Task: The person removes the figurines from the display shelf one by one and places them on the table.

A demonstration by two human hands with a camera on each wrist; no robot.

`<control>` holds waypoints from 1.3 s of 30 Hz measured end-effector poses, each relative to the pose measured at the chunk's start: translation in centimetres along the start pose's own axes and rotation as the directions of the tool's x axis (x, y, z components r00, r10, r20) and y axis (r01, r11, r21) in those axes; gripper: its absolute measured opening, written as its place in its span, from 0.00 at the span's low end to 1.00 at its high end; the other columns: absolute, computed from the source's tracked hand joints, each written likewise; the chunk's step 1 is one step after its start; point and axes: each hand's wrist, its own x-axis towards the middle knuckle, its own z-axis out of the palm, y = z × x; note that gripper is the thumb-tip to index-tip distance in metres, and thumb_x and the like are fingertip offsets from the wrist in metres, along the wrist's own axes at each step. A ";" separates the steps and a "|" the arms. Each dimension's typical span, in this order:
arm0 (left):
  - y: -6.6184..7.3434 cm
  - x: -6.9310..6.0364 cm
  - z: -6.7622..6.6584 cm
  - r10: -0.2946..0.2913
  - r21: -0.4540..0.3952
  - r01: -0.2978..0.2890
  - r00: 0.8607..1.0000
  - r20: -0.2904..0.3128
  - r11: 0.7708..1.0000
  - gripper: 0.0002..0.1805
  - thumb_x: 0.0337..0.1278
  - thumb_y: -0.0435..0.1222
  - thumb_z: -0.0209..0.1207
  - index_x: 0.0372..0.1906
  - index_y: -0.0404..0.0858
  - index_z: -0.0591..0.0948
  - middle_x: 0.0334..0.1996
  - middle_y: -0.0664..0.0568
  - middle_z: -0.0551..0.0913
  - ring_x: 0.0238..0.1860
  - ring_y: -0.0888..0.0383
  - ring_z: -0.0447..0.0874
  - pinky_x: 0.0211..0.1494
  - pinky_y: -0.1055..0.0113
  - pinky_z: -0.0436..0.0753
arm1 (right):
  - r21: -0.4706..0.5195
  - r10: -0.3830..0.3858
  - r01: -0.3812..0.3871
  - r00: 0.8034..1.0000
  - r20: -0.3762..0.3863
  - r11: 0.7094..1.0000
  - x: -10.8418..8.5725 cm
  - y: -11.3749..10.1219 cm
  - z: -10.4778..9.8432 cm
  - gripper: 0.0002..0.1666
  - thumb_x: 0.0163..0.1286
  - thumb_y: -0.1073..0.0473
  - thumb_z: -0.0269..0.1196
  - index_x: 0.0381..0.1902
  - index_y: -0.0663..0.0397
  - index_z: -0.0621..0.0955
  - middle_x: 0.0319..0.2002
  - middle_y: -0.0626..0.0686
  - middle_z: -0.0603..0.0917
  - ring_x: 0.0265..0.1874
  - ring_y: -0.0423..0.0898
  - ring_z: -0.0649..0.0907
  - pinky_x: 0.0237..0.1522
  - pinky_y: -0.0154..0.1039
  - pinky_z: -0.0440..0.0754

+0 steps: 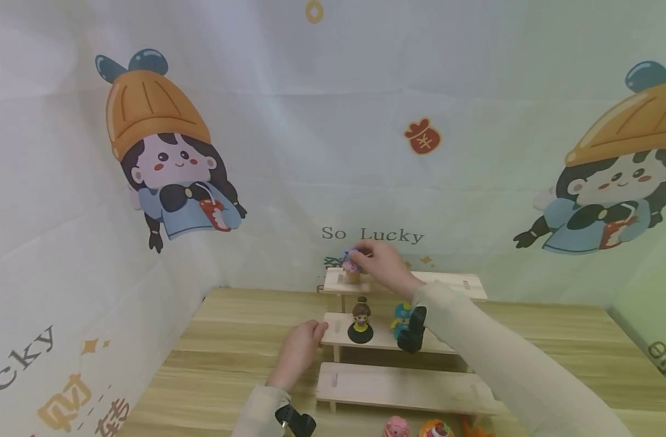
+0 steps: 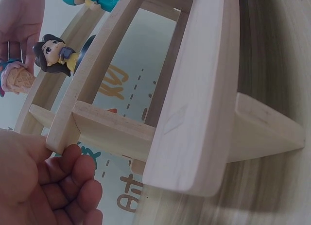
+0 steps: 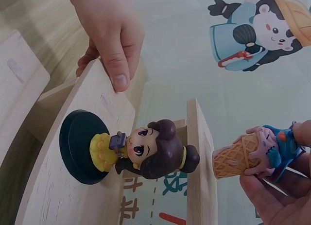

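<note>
My right hand [image 1: 386, 266] pinches a small ice-cream-cone figurine [image 3: 239, 156] with a pink and blue top. Its cone base is at the left end of the top step [image 1: 442, 283] of a wooden tiered stand; whether it bears on the wood I cannot tell. Lower down, my left hand [image 1: 300, 351] grips the left end of the middle step [image 2: 68, 123], thumb above and curled fingers below. On that step stands a brown-haired doll figurine [image 3: 146, 147] in yellow on a dark round base. A teal figurine [image 1: 401, 320] beside it is partly hidden by the right wrist's camera.
The bottom step [image 1: 404, 386] of the stand is bare wood. In front of it, at the lower frame edge, lie a pink figurine [image 1: 396, 426], an orange one with a red top [image 1: 436, 428] and another orange thing [image 1: 475, 427]. A printed cloth [image 1: 278, 152] hangs behind the wood-grain table [image 1: 202, 358].
</note>
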 end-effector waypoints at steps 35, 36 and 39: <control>0.3 0.2 -0.3 -0.032 -0.002 0.032 0.996 0.082 0.999 0.21 0.70 0.40 0.48 0.20 0.35 0.76 0.16 0.51 0.77 0.19 0.59 0.66 0.27 0.66 0.68 | 0.100 -0.081 0.075 0.995 0.059 0.992 -3.7 -1.1 -1.8 0.13 0.68 0.56 0.60 0.46 0.58 0.81 0.43 0.55 0.84 0.41 0.47 0.84 0.42 0.43 0.83; 0.3 0.2 -0.3 -0.036 -0.003 0.036 0.996 0.083 0.999 0.22 0.70 0.40 0.48 0.20 0.35 0.76 0.16 0.51 0.77 0.19 0.59 0.66 0.27 0.66 0.68 | 0.099 -0.080 0.074 0.995 0.062 0.992 -3.8 -1.2 -1.8 0.13 0.68 0.56 0.60 0.45 0.58 0.81 0.43 0.55 0.84 0.41 0.47 0.84 0.41 0.43 0.83; 0.4 0.2 -0.3 -0.044 -0.002 0.045 0.996 0.083 0.999 0.21 0.70 0.40 0.47 0.20 0.35 0.76 0.17 0.51 0.77 0.19 0.59 0.67 0.28 0.65 0.69 | 0.089 -0.089 0.083 0.994 0.061 0.993 -4.4 -1.3 -1.9 0.13 0.68 0.56 0.61 0.45 0.57 0.82 0.43 0.55 0.84 0.41 0.47 0.85 0.40 0.41 0.83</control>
